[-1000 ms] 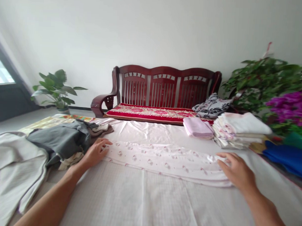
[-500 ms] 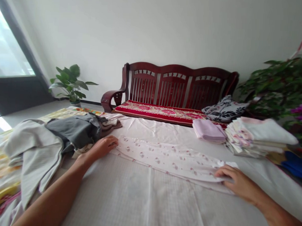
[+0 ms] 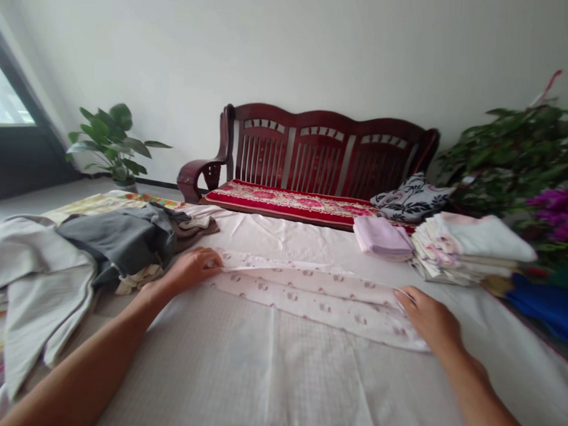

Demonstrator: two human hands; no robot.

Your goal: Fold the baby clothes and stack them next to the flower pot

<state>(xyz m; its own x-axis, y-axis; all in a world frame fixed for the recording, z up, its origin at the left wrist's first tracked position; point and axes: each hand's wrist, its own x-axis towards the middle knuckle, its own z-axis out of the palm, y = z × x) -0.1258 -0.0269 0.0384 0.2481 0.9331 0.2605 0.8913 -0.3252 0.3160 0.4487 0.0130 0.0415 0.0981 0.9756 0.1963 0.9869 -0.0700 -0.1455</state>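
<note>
A long, narrow strip of white cloth with small printed figures, apparently a pair of pants [image 3: 303,297] folded lengthwise, lies across the white sheet [image 3: 239,368]. My left hand [image 3: 197,267] is closed on its left end. At the right end, my right hand [image 3: 429,315] pinches the upper layer between thumb and fingers and holds its edge raised. A shallow gap shows between that raised layer and the lower one, which rests on the sheet. The fingertips of both hands are partly hidden.
Loose grey clothes [image 3: 118,237] are heaped on the left. A folded lilac cloth [image 3: 381,236] and a stack of folded light clothes [image 3: 471,246] sit at the back right, near blue fabric [image 3: 543,306]. Behind stands a wooden bench [image 3: 314,158] with a cushion [image 3: 414,197].
My right hand has moved up and left, lifting the upper layer of the pants off the lower one. My left hand keeps its grip. The view has shifted slightly right.
</note>
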